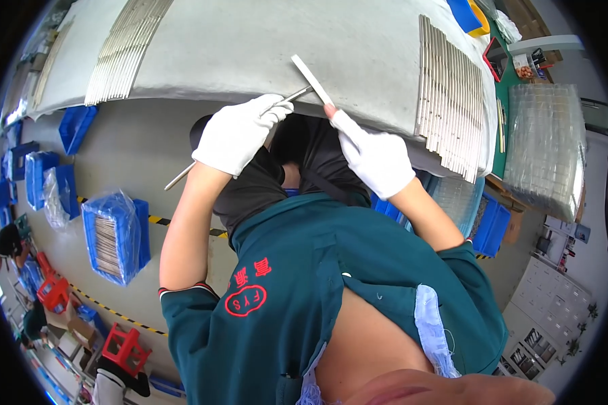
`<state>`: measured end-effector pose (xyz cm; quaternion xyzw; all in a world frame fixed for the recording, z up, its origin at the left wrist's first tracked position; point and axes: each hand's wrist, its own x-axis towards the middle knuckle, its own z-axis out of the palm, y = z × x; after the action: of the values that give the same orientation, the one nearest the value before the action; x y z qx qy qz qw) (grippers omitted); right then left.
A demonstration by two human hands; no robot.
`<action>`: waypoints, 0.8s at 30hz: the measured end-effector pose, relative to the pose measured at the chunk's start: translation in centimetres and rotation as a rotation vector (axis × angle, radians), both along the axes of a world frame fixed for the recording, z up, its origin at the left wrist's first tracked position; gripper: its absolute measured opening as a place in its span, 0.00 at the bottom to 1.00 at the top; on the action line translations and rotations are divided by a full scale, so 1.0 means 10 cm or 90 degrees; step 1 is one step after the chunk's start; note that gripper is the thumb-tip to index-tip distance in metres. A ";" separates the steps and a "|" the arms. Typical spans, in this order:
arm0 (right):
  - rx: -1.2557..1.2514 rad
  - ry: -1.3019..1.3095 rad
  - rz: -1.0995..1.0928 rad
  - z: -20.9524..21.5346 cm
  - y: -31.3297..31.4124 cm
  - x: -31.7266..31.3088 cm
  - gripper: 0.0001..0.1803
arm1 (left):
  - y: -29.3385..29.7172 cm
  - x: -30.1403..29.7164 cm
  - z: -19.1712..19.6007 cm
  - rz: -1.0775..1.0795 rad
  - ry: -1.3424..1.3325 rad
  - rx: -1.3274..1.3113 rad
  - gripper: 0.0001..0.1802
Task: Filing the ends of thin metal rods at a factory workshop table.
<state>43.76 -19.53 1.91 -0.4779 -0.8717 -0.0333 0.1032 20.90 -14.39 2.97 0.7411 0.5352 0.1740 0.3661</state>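
Note:
In my gloved left hand [236,135] is a thin metal rod [180,175], gripped in the closed fingers, its tail sticking out past the wrist. My gloved right hand [378,158] pinches a narrow flat white strip [308,75]; one bare fingertip shows at the strip's lower end. The rod's far tip meets or crosses the strip over the front edge of the cloth-covered table [270,40]; whether they touch I cannot tell. One row of similar rods [449,98] lies on the table at right, another row of rods [125,54] at left.
Left on the floor stands a plastic-lined blue crate [108,250] of rods, with more blue bins [42,179] behind. At right are a plastic-wrapped stack [546,145], a red-framed device [496,59] and a blue-yellow roll [471,17]. Red stools [125,347] and other people are lower left.

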 end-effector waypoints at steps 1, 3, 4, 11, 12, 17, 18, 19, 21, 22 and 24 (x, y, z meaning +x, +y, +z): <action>-0.033 0.025 -0.015 0.03 -0.06 0.03 0.25 | -0.01 -0.01 -0.04 -0.021 0.000 0.039 0.14; -0.084 -0.034 -0.035 0.07 -0.22 0.12 0.27 | 0.00 -0.04 -0.06 -0.038 0.000 0.078 0.14; -0.084 -0.006 -0.046 0.05 -0.22 0.11 0.27 | 0.01 -0.04 -0.07 -0.060 -0.006 0.099 0.14; -0.026 -0.033 -0.044 0.04 -0.06 -0.02 0.28 | 0.01 -0.05 -0.09 -0.080 -0.016 0.111 0.14; -0.012 -0.019 -0.045 -0.02 -0.15 0.03 0.29 | 0.02 -0.05 -0.09 -0.078 -0.014 0.113 0.14; 0.013 0.049 -0.040 -0.05 -0.03 0.02 0.26 | 0.04 -0.01 0.03 -0.029 -0.030 -0.037 0.13; 0.013 0.020 -0.026 -0.06 0.02 0.04 0.25 | 0.02 -0.01 -0.01 -0.032 -0.030 -0.037 0.13; 0.016 -0.009 -0.009 -0.05 0.06 0.05 0.24 | 0.02 -0.02 -0.07 -0.055 -0.035 0.043 0.13; 0.057 0.022 0.036 0.00 0.02 0.06 0.25 | 0.04 -0.06 -0.12 -0.078 -0.040 0.126 0.13; 0.035 0.044 -0.006 0.02 -0.07 0.06 0.28 | 0.04 -0.05 -0.11 -0.067 -0.044 0.086 0.13; -0.005 0.035 -0.055 0.02 -0.16 0.04 0.31 | 0.04 -0.05 -0.09 -0.056 -0.049 0.045 0.13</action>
<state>44.16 -21.10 2.07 -0.5162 -0.8472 -0.0210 0.1237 20.44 -13.96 2.03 0.7690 0.4815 0.2049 0.3671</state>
